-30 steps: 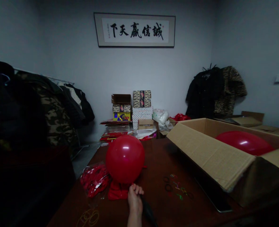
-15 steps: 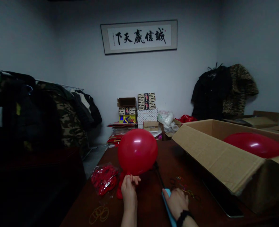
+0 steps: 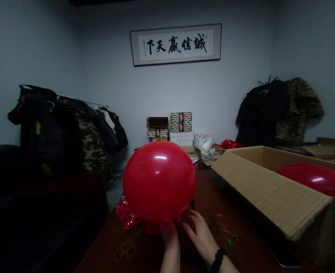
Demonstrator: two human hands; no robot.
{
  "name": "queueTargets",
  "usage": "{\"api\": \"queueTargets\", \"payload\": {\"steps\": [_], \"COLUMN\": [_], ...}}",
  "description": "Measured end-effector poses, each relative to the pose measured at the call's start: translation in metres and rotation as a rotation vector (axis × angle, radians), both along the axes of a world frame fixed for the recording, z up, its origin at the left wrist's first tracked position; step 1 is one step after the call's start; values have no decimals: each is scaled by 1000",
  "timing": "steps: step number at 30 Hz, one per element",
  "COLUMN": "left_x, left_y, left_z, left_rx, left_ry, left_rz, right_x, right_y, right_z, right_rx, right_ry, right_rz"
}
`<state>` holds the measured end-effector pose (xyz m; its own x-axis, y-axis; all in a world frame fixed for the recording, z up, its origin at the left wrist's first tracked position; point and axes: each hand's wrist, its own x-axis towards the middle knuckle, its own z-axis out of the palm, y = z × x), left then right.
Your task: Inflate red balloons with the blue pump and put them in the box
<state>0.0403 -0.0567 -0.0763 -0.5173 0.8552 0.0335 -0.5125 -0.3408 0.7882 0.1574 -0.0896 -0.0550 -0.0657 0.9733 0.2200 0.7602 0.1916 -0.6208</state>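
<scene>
Since a loose balloon would prob. roll, the red balloon (image 3: 159,182) sits over the tabletop (image 3: 153,259) w/ the L hand (image 3: 171,236) right under its lower edge; those fingers are hidden, so can't tell if they grip. R hand (image 3: 201,236) is at its underside, fingers part-open & curled, hold unclear. Coloured bands (image 3: 228,228) lie spread out nearby, prob. for easy reach; the carton (image 3: 272,189) corrals a 2nd balloon (image 3: 312,178).

Dim light leaves grey-blue walls (image 3: 107,49) around framed calligraphy (image 3: 175,44) at top centre, a clothes rack (image 3: 83,100) at left, coats (image 3: 262,110) at right, and grey floor (image 3: 115,189) between shadowed furniture (image 3: 48,212) lower left and a brown table (image 3: 103,244) at bottom centre.
</scene>
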Motion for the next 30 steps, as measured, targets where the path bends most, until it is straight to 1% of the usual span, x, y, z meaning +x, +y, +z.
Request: {"api": "queueTargets", "payload": {"steps": [1,2,3,5,8,10,12,15,17,21,23,24,26,28,30], "left_x": [1,2,2,3,6,9,14,21,25,27,24,21,14,9,6], "left_y": [-2,-4,-7,-13,-24,-31,-37,-47,-53,-67,-74,-78,-87,-98,-109], "left_z": [1,4,8,18,33,40,43,46,51,65,72,76,84,96,109], "left_rx": [-31,-64,-96,-119,-70,-34,3,36,70,163,161,162,185,247,273], "left_ry": [52,114,183,330,510,595,670,732,711,667,729,785,951,1175,1436], "left_rz": [-7,-6,-4,15,43,39,11,-31,-64,-177,-219,-220,-155,25,222], "right_x": [-3,-5,-7,-9,-10,-10,-11,-9,-5,6,11,13,15,15,14], "right_y": [-5,-9,-11,-11,-6,-3,0,5,8,8,2,-3,-12,-22,-30], "right_z": [7,13,18,25,34,41,48,54,57,66,72,75,80,84,87], "right_rx": [2,-3,-10,-22,-18,5,20,-28,-74,-106,-134,-157,-211,-260,-298], "right_ry": [86,159,206,281,345,377,402,448,505,718,825,865,916,930,903], "right_rz": [97,149,170,164,133,140,143,104,72,63,72,80,105,140,176]}}
